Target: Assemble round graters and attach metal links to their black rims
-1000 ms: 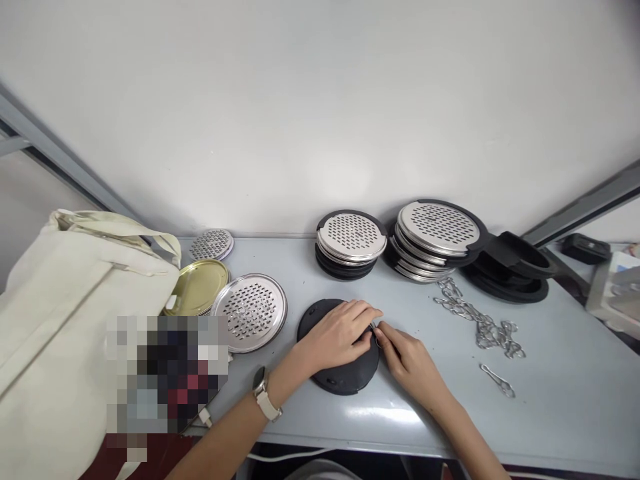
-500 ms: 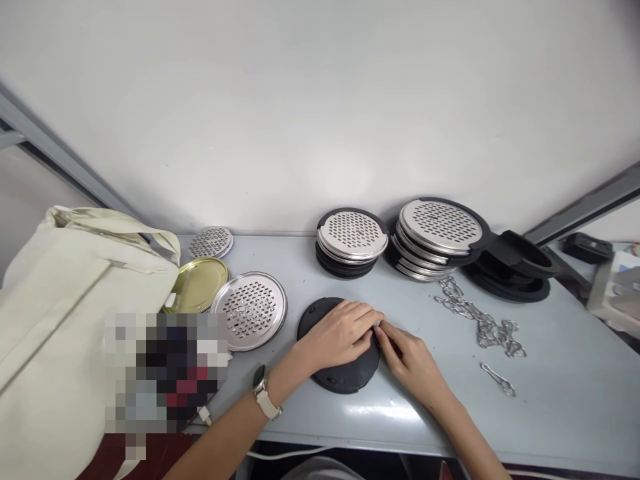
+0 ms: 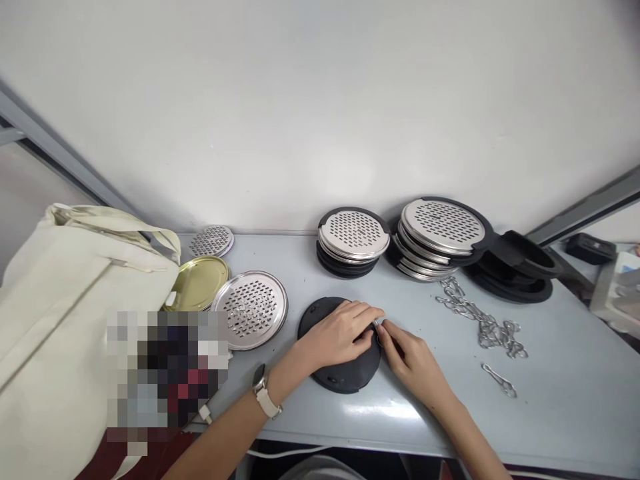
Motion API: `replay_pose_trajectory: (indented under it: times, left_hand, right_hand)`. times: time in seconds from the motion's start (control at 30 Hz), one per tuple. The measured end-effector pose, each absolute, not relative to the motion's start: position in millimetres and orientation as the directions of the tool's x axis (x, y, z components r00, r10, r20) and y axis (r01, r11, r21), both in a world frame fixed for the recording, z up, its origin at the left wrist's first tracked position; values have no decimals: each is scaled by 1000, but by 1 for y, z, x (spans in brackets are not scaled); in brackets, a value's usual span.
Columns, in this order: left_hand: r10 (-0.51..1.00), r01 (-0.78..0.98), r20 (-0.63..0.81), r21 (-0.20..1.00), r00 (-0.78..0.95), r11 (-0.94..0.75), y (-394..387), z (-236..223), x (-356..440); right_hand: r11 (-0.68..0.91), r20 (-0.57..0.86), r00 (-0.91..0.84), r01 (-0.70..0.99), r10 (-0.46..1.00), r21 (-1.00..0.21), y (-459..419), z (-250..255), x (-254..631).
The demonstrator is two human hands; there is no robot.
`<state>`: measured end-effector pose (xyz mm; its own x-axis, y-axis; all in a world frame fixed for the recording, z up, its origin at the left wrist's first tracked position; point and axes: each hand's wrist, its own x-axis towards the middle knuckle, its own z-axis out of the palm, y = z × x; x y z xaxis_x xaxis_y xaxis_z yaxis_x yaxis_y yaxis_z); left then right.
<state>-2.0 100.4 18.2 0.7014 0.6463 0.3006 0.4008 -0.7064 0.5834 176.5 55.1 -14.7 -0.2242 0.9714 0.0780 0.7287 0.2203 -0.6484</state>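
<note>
A black round disc [image 3: 353, 375] with small slots lies on the grey table in front of me. My left hand [image 3: 340, 333] lies across its upper face, with fingers curled over the right rim and thumb bent inward, holding it. At that rim my right hand [image 3: 407, 353] pinches a small metal wire clip [image 3: 377, 325] between thumb and forefinger. Most of the clip is covered by the fingertips, so I cannot tell whether it passes through the disc. A loose wire clip [image 3: 499, 381] lies to the right, below a tangled pile of similar clips [image 3: 493, 330].
Behind the disc stand two stacks of perforated metal grater plates with black rims, a smaller one [image 3: 354, 235] and a larger one [image 3: 443, 228]. Black rings [image 3: 520, 260] sit right of them. At left are a grater plate [image 3: 250, 310], a gold lid [image 3: 200, 281] and a cream bag [image 3: 75, 320].
Both hands stay at the disc's right rim. My right fingertips have shifted slightly, and a bit more of the metal clip shows between them. The surrounding things have not moved.
</note>
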Motion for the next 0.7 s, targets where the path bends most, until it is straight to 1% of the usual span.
replay_pose_trajectory:
  times: [0.33, 0.5, 0.7]
  left_hand:
    - [683, 404, 277, 635, 676, -658, 100, 16, -2]
    - [681, 408, 268, 634, 681, -657, 100, 18, -3]
    - [673, 390, 272, 644, 687, -658, 101, 16, -3]
  right_hand:
    - [227, 75, -233, 740, 969, -633, 56, -13, 176]
    - [237, 74, -242, 767, 967, -596, 56, -13, 176]
    - [241, 82, -242, 763, 967, -599, 55, -12, 175]
